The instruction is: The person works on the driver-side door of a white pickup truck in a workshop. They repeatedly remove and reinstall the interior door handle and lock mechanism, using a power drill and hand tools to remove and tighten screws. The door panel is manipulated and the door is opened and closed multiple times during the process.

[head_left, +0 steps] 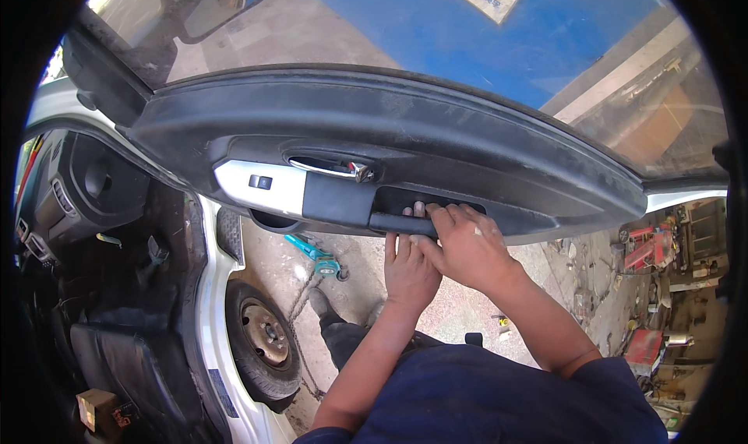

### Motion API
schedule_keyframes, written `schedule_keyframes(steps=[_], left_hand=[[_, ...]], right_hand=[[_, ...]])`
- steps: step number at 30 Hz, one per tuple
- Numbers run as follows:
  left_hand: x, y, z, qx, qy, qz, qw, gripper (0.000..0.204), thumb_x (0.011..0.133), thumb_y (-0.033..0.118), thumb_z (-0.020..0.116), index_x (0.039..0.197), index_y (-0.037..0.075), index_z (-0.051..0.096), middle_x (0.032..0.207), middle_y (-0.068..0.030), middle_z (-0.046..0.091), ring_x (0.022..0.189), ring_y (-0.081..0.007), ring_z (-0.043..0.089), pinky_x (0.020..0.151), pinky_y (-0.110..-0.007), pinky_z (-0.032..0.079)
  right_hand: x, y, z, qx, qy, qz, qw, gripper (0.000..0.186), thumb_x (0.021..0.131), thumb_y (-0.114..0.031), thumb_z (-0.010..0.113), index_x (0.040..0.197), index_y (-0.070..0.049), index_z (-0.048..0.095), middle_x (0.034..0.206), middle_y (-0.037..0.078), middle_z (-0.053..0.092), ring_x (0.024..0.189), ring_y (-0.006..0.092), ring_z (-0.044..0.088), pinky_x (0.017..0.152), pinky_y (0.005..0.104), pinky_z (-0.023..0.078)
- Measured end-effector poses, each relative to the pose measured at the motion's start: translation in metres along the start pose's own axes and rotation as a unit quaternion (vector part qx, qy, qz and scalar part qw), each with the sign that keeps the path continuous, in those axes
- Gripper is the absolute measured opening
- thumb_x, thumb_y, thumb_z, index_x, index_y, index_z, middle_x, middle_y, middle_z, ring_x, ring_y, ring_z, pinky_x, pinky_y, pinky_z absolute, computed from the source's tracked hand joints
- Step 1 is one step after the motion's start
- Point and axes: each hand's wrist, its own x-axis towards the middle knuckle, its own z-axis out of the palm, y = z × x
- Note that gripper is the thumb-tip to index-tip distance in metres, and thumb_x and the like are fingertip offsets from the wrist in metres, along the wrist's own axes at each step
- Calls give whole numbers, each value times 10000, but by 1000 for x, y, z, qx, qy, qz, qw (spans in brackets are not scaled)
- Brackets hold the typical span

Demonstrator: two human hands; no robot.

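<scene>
An open car door with a dark plastic inner panel (389, 117) spans the upper middle. It carries a silver switch plate (234, 188) with a black window switch and a chrome release lever (323, 166). My left hand (409, 276) reaches up from below to the black pull handle (382, 220), its fingers closed around that handle's lower side, fingertips partly showing in the recess behind it. My right hand (467, 241) lies over the right end of the same handle, touching my left hand, with bent fingers gripping into the recess.
At left are the car's dashboard (101, 179), black seat (125, 350) and small cardboard box (93, 413). A wheel (261, 331) and teal tool (312, 257) are on the floor below the door. Red equipment (647, 249) and clutter line the right. Blue paneling (530, 47) shows through the window.
</scene>
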Motion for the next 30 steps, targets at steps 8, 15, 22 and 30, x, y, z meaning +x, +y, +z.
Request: schedule_keyframes(steps=[8, 15, 22, 30], left_hand=[[3, -16, -39, -32, -108, 36, 993, 823, 1032, 282, 704, 1717, -50, 393, 1788, -281, 364, 1693, -435, 305, 1384, -624, 192], [5, -24, -60, -34, -151, 113, 981, 740, 956, 174, 786, 1595, -84, 515, 1674, -289, 491, 1607, -492, 411, 1350, -641, 306], [-78, -21, -37, -139, -233, 326, 905, 585, 976, 188, 786, 1513, 6, 640, 1542, -266, 620, 1394, -461, 619, 1202, -636, 490], [-94, -75, 49, -94, -457, 272, 842, 491, 972, 238, 819, 1364, -29, 694, 1506, -318, 618, 1407, -498, 599, 1180, -569, 512]], right_hand=[[-52, 15, 5, 177, 280, -119, 936, 496, 854, -72, 885, 1315, 46, 749, 1153, 188, 745, 982, 375, 734, 877, 467, 620], [-187, 18, 59, 260, 203, 79, 940, 311, 906, -43, 844, 1211, -18, 791, 1038, 138, 748, 904, 335, 732, 777, 421, 614], [-424, 73, 245, 211, -289, 521, 775, 467, 1059, -444, 642, 1256, -59, 817, 1319, 222, 792, 1277, 442, 727, 1093, 572, 575], [-694, -96, 317, 367, 205, 890, 178, 312, 1059, -263, 610, 921, -46, 786, 781, 105, 779, 599, 222, 744, 561, 369, 609]])
